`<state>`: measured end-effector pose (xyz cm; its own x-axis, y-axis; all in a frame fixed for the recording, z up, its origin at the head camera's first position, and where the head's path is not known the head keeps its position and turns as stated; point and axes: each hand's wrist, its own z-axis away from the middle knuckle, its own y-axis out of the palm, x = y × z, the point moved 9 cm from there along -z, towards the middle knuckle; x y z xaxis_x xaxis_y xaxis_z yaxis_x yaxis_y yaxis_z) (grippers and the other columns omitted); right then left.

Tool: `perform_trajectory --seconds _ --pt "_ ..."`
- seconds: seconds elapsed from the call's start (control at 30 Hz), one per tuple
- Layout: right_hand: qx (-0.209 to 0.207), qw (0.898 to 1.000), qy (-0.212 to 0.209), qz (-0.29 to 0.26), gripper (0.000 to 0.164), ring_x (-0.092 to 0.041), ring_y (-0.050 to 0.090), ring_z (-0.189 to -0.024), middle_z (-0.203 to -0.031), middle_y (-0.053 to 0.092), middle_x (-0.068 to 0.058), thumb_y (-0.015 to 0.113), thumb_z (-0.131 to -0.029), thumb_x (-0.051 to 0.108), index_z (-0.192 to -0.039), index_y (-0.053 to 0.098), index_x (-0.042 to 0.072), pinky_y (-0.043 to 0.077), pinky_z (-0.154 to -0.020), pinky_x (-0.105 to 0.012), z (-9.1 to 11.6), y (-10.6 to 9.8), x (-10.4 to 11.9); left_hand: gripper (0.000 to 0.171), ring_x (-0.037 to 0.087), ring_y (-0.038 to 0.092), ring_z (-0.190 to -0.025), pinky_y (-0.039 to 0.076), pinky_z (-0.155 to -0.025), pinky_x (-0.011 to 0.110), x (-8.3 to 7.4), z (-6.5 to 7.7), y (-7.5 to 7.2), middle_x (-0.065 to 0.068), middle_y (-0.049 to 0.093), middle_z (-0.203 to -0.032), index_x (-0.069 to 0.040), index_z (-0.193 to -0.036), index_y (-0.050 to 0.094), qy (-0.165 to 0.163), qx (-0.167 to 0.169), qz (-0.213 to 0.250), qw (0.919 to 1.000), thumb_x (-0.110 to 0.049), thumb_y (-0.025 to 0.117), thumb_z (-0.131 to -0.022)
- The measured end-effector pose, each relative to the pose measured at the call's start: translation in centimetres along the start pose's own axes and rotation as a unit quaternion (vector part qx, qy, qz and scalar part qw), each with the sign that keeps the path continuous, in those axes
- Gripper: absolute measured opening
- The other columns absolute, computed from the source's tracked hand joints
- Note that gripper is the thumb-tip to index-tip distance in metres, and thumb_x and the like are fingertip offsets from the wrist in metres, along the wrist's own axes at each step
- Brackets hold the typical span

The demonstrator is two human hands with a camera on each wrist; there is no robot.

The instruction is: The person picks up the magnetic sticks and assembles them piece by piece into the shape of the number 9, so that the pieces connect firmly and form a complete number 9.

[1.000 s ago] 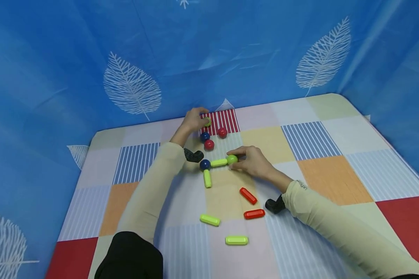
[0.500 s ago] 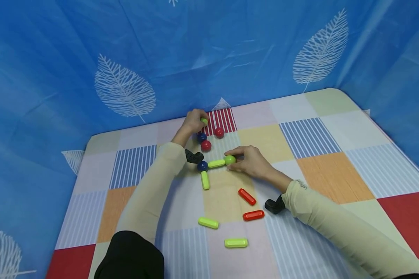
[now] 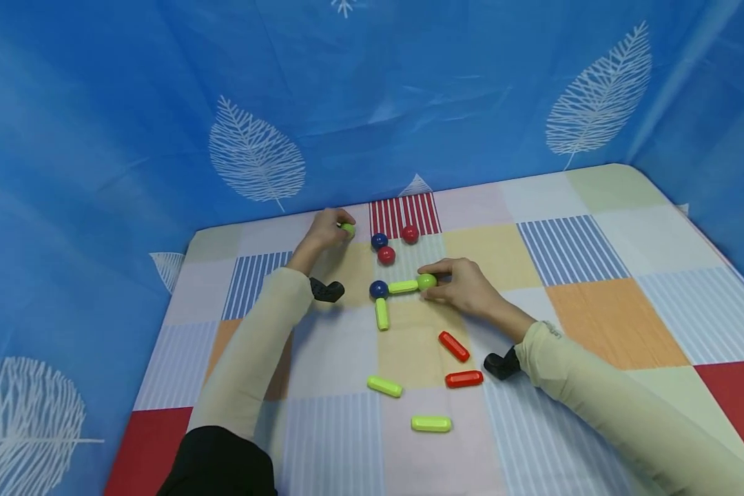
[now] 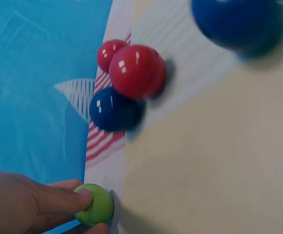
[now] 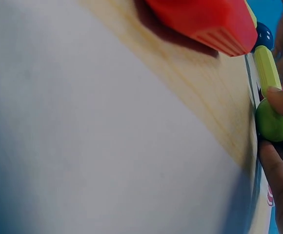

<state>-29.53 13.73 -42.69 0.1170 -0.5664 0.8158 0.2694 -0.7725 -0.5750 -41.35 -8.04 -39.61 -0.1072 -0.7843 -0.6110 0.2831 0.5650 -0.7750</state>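
My left hand (image 3: 327,229) pinches a green ball (image 4: 96,205) near the table's far edge, left of the loose balls. With thumb and fingers my right hand (image 3: 461,284) grips another green ball (image 3: 426,281). That ball sits at the right end of a green rod (image 3: 403,286), whose left end meets a blue ball (image 3: 379,289). A second green rod (image 3: 381,314) runs from the blue ball toward the front. In the right wrist view the gripped ball (image 5: 275,121) lies between thumb and fingers.
Behind the joined pieces lie a blue ball (image 3: 379,240) and two red balls, one (image 3: 386,255) beside it. Nearer the front are two red rods, one (image 3: 463,379) right of the other pieces, and two green rods, including one (image 3: 431,424) closest. A blue curtain (image 3: 372,103) hangs behind.
My left hand has moved left with its green ball, off the red-striped patch. My right hand keeps its grip on the other green ball. The head view has shifted slightly.
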Motion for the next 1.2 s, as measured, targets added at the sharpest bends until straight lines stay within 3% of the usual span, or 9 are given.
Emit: perform_trajectory --seconds 0.23,0.37,0.67,0.9,1.2 --pt "-0.002 1.000 0.017 0.008 0.042 -0.029 0.058 -0.112 -0.124 0.065 -0.015 0.080 -0.081 0.012 -0.122 0.070 0.006 0.046 -0.096 -0.045 0.3 -0.5 -1.3 0.031 0.035 0.057 -0.116 0.050 -0.092 0.043 2.9 3.6 0.3 0.022 0.060 -0.126 0.006 -0.124 0.062 -0.017 -0.001 0.050 0.9986 0.002 0.056 -0.094" --pt "0.003 1.000 0.022 0.016 0.043 -0.030 0.056 -0.114 -0.125 0.064 -0.016 0.079 -0.083 0.012 -0.123 0.069 0.005 0.045 -0.096 -0.046 0.5 -0.8 -1.6 0.028 0.036 0.059 -0.113 0.052 -0.089 0.044 3.7 6.0 0.3 0.022 0.061 -0.124 0.007 -0.122 0.063 -0.006 -0.018 0.068 0.9975 0.001 0.059 -0.095" --pt "0.007 1.000 0.011 0.026 0.042 -0.031 0.057 -0.115 -0.122 0.066 -0.017 0.078 -0.084 0.013 -0.124 0.068 0.004 0.043 -0.100 -0.049 0.2 -0.7 -1.1 0.026 0.039 0.060 -0.105 0.050 -0.087 0.047 4.4 11.1 0.1 0.025 0.063 -0.115 0.011 -0.117 0.063 0.055 -0.053 0.084 0.9935 0.001 0.062 -0.093" --pt "0.013 0.999 0.006 0.033 0.042 -0.031 0.057 -0.116 -0.124 0.065 -0.017 0.078 -0.084 0.013 -0.124 0.068 0.004 0.043 -0.101 -0.049 -0.3 -0.2 -0.6 0.025 0.032 0.062 -0.101 0.054 -0.081 0.041 4.7 15.1 0.4 0.020 0.066 -0.113 0.005 -0.116 0.066 0.052 -0.046 0.081 0.9943 -0.001 0.065 -0.092" --pt "0.018 0.999 0.007 0.035 0.042 -0.032 0.058 -0.116 -0.127 0.063 -0.018 0.077 -0.085 0.012 -0.125 0.068 0.005 0.045 -0.097 -0.047 -0.6 0.4 0.4 0.024 0.031 0.064 -0.100 0.053 -0.087 0.043 5.3 19.6 0.2 0.017 0.067 -0.111 0.004 -0.115 0.067 0.057 -0.040 0.079 0.9945 0.000 0.067 -0.091"
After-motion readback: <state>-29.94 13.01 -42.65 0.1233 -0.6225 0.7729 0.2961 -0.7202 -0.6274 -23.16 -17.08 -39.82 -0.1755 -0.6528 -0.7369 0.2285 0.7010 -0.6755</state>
